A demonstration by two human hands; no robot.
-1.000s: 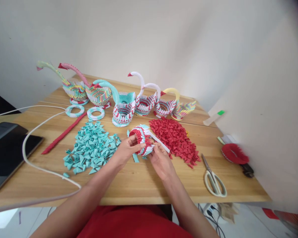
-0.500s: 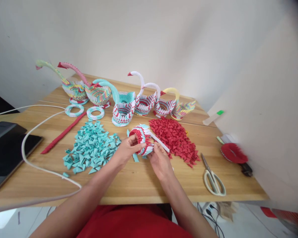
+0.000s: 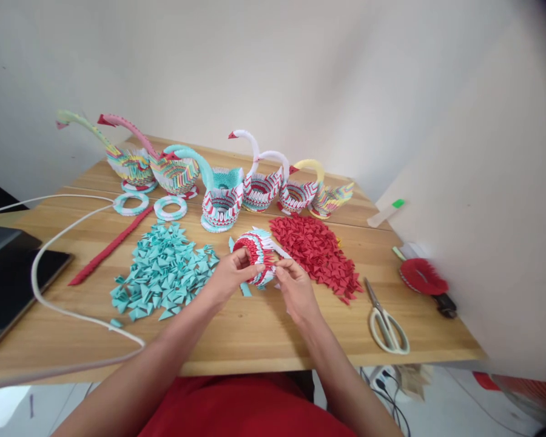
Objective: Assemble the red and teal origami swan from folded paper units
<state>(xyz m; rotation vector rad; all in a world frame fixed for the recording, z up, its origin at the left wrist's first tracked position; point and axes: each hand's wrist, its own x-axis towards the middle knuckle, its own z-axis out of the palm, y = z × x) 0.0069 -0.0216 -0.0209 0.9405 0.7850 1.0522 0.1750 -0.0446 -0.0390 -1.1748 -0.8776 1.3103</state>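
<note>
My left hand (image 3: 231, 273) is closed around the near left side of a folded-paper bowl (image 3: 258, 244), its thumb on the outside and fingers in the opening. The bowl is tipped on its side, with red, white and light-blue rows and red points at its right edge. My right hand (image 3: 295, 285) pinches at that right edge, thumb and forefinger together. Whether a loose paper piece is between those fingertips is too small to tell. Behind the bowl lies a white paper strip (image 3: 280, 250), partly hidden. A pile of turquoise paper triangles (image 3: 166, 270) lies left, a red pile (image 3: 316, 255) right.
Several paper swans (image 3: 222, 203) stand along the back. Two paper rings (image 3: 170, 208) and a red paper strip (image 3: 111, 246) lie at left, near a white cable (image 3: 50, 297) and a dark tablet (image 3: 22, 291). Scissors (image 3: 386, 321) and a red paper piece (image 3: 422, 277) are at right.
My right hand has shifted up along the bowl's right edge, its fingertips now pinched at the red points. My left hand keeps its hold. The whole view has shifted slightly.
</note>
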